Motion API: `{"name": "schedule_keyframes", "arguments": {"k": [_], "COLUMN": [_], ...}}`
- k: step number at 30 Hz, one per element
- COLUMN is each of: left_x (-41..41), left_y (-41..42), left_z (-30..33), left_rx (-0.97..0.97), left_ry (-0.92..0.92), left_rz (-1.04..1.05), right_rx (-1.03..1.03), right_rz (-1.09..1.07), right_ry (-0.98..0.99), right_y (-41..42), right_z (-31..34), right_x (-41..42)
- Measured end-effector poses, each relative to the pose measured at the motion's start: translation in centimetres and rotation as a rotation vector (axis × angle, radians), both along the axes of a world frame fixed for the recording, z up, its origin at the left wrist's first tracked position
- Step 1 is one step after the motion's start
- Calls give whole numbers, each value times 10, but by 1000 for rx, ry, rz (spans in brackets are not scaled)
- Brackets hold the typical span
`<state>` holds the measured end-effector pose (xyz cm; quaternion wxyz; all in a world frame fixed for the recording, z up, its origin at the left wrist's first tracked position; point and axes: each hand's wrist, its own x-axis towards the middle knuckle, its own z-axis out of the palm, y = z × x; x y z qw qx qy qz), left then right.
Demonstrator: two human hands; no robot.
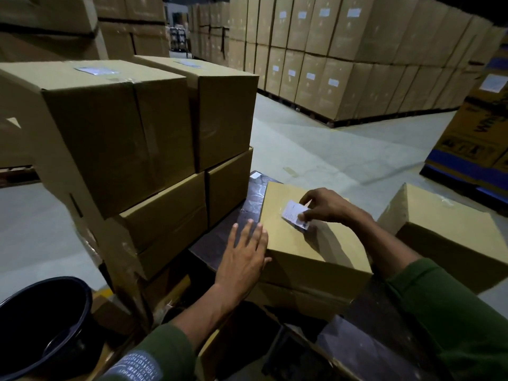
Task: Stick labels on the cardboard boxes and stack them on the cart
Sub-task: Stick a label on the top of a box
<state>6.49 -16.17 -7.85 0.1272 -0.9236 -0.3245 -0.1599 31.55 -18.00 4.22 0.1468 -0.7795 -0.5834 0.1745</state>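
A brown cardboard box [305, 243] lies on a dark tabletop [255, 193] in front of me. My right hand [327, 206] pinches a small white label [294, 214] against the box's top. Flat against the box's near left corner is my left hand [244, 257], fingers straight. To the left, labelled boxes [118, 127] stand stacked two high and two deep on the cart; the cart itself is hidden under them. Another plain box [450, 237] sits at the right.
A black bucket [41, 325] stands at the lower left. Pallets of stacked cartons [343, 56] line the back of the warehouse. Printed blue and yellow cartons [478, 133] stand at the far right. Grey concrete floor [330, 152] runs between them.
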Motion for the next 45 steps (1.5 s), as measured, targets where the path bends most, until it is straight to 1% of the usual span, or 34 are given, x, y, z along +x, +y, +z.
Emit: {"name": "schedule_keyframes", "arguments": {"k": [3,4,5,6,7,8,11,15,20,23,27,30,33,36,38,41,45], "left_x": [2,2,3,2,2,2,2,1,-1,-1,-2,-4,-4,-3,-3,-2,-3], "left_y": [0,0,1,1,1,2,3,6,11,12,12,10,9,10,9,8,5], "left_z": [0,-1,-2,-2,-3,-3,-1,-2,-9,-12,-10,-7,-8,-9,-9,-6,0], "left_rx": [4,10,18,29,41,55,102,141,176,195,213,197,201,196,190,172,151], "left_ry": [-43,-60,-74,-84,-90,-93,-107,-146,-212,-227,-229,-211,-209,-203,-197,-176,-129], "left_rz": [-3,-6,-7,-10,-16,-22,-38,-68,-117,-125,-119,-110,-101,-99,-87,-77,-56], "right_rx": [291,336,345,336,328,320,303,290,231,237,258,248,238,221,224,241,242], "right_rz": [-114,-139,-157,-169,-174,-170,-63,83,181,160,78,84,152,204,162,69,111], "right_ry": [508,627,693,711,684,607,400,305,274,255,244,280,302,271,254,234,277], "right_y": [-27,-33,-37,-37,-35,-31,-17,-9,-43,-55,-28,-9,-18,-43,-49,-33,-13], "right_z": [-17,-25,-34,-41,-48,-52,-52,-52,-51,-51,-48,-48,-49,-49,-49,-47,-45], "right_x": [0,-2,-5,-7,-9,-9,-18,-33,-19,-3,-5,-21,-27,-12,2,4,-25]}}
